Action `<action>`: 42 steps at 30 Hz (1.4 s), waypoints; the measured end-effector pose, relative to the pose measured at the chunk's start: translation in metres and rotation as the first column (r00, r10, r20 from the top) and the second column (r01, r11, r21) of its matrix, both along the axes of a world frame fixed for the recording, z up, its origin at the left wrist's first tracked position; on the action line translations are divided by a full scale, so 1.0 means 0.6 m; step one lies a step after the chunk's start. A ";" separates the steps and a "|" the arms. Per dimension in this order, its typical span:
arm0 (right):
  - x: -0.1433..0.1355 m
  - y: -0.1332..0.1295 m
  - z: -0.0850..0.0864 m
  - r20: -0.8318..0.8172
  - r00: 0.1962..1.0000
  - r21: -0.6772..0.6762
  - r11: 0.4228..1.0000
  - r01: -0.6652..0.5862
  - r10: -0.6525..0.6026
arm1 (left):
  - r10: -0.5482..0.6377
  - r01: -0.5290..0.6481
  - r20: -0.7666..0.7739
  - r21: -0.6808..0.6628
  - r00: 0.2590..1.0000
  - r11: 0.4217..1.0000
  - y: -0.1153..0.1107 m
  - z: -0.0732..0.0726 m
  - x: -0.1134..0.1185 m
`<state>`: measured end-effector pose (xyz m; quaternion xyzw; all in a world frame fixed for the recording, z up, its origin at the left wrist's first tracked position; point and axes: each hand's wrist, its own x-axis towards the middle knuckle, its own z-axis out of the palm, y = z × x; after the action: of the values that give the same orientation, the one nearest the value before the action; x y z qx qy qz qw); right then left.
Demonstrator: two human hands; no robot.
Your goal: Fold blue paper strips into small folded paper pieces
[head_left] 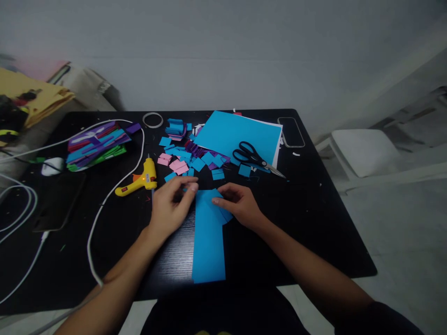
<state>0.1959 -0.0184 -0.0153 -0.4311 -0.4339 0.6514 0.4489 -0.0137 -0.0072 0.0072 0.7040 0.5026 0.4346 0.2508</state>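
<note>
At the near middle of the bench (296,209), as the head view shows, a long blue strip (209,251) lies flat, its lower end toward the person, uncut as far as can be seen. Work appears part-way through: a number of small loose blue pieces (198,164) and some pink pieces (179,166) lie scattered beyond the hands, several marked by a line across, while the strip and a large blue sheet (237,132) remain whole and are judged to be unused stock. How many pieces are outstanding cannot be determined. The right hand (240,202) has its grip closed, thumb above and fingers at the far edge, on a blue card (226,217) that overlaps the strip's upper right side. The left hand (171,200) is at the strip's upper left corner, thumb and forefinger tips close to each other; whether that grip pinches anything cannot be told. Scissors (258,161) rest partly on the sheet, and a yellow glue gun (149,173) lies to the left of the scattered pieces; neither is touched by a hand.
</note>
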 end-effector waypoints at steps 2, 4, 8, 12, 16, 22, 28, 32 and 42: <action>-0.001 0.000 0.000 0.000 1.000 0.004 1.000 0.027 -0.027 | -0.088 0.096 0.071 -0.120 0.994 0.988 -0.007 -0.007 0.008; -0.001 0.001 -0.001 0.004 0.999 0.012 0.999 0.050 -0.050 | -0.124 0.143 0.125 -0.159 0.984 0.977 -0.013 -0.013 0.016; 0.000 0.001 0.002 0.016 0.997 0.042 0.997 0.069 -0.070 | -0.106 0.134 0.174 -0.155 0.979 0.979 -0.015 -0.015 0.022; 0.004 0.001 0.007 0.032 0.997 0.032 0.997 0.076 -0.077 | -0.097 0.129 0.181 -0.168 0.979 0.977 -0.013 -0.010 0.019; 0.005 0.001 0.006 0.025 0.997 -0.022 0.997 0.075 -0.075 | -0.086 0.123 0.194 -0.192 0.977 0.974 -0.012 -0.008 0.017; 0.004 0.002 0.002 -0.010 0.997 -0.051 0.996 0.078 -0.079 | -0.063 0.102 0.199 -0.196 0.978 0.975 -0.011 -0.004 0.017; 0.006 0.002 0.008 -0.034 0.998 -0.049 0.998 0.047 -0.049 | -0.056 0.092 0.196 -0.181 0.979 0.979 -0.012 -0.004 0.016; 0.007 0.003 0.010 -0.021 0.999 -0.028 0.998 0.050 -0.050 | -0.057 0.090 0.189 -0.169 0.980 0.982 -0.014 -0.004 0.016; 0.007 0.005 0.004 -0.019 0.999 -0.018 0.999 0.051 -0.051 | -0.029 0.090 0.271 -0.214 0.962 0.973 -0.012 0.000 0.019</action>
<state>0.1999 -0.0156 -0.0129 -0.4395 -0.4126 0.6478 0.4658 -0.0023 -0.0143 0.0075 0.6215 0.4886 0.4578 0.4068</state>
